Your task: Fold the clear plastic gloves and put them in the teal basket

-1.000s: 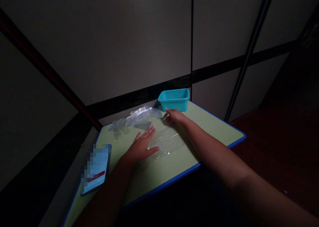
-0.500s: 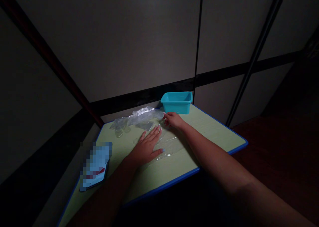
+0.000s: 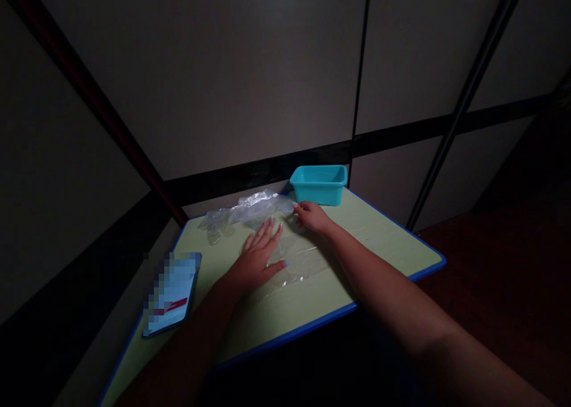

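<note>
A flat clear plastic bag lies on the pale green table. Fingers spread, my left hand rests over the left part of this bag. My right hand is closed in a pinch at the bag's far end, beside the right tip of a heap of crumpled clear plastic. The pinched edge itself is mostly hidden by my fingers.
Behind my right hand a turquoise plastic basket stands at the table's back corner. A tablet or phone with a lit screen, partly pixelated, lies at the left edge. Dark-striped panels rise behind the table.
My left hand has slid a little to the left and its fingers have shifted over the plastic. My right hand keeps its pinch in nearly the same place. The view has shifted slightly.
</note>
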A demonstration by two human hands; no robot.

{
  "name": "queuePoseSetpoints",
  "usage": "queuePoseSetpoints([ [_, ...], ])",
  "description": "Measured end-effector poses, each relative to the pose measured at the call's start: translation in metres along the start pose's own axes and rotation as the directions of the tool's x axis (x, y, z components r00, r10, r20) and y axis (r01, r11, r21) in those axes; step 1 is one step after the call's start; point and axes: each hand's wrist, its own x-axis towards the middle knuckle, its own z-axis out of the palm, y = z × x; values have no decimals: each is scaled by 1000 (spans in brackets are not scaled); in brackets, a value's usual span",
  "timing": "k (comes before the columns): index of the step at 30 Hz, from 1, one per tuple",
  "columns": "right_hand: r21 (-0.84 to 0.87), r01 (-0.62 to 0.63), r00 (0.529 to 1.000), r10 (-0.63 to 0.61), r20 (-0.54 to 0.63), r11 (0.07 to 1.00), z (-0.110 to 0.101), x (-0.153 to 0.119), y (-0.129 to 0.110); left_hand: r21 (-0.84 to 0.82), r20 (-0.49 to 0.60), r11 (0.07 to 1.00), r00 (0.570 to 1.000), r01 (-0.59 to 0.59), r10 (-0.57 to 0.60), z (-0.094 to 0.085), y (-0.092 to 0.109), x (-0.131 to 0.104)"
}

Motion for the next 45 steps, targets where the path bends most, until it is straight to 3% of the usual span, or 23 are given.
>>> queuePoseSetpoints([
  [3,-173,64,997,-68,-21,983,-1,-3,-1,4,-241,991,962,131,-126,-5,-11,0],
  [6,-322,104,993,-118,-25,941,-3,-6,-3,-50,-442,956,852,290,-281,-11,-20,0],
  [8,-377,120,989,-145,-38,918,-4,-7,-4,-73,-489,911,782,406,-387,-14,-21,0],
  [10,-398,115,986,-153,-64,910,-3,-7,-4,-59,-477,869,751,492,-457,-15,-19,-1],
  [12,-401,88,989,-128,-75,912,-3,-8,-3,-18,-425,853,768,522,-479,-14,-15,-1],
  [15,-428,70,997,-80,-5,901,0,-10,-3,44,-267,874,849,483,-456,-7,-11,-1],
  [17,-478,81,995,-45,85,875,3,-13,-3,64,-47,926,928,372,-369,-1,-10,-2],
  [18,-507,84,991,-18,134,858,4,-15,-4,56,81,951,948,304,-307,2,-10,-2],
  [20,-563,84,974,51,219,822,7,-18,-6,19,270,979,942,204,-201,6,-11,-4],
  [21,-586,85,964,82,252,806,8,-19,-7,8,306,982,934,191,-184,6,-12,-5],
  [26,-647,112,931,149,334,754,11,-23,-10,29,204,959,937,283,-283,2,-14,-6],
  [31,-661,112,925,165,341,742,10,-24,-11,63,87,935,931,350,-355,4,-18,-4],
  [45,-672,114,921,175,347,731,10,-23,-7,60,87,945,941,323,-327,3,-19,-4],
])
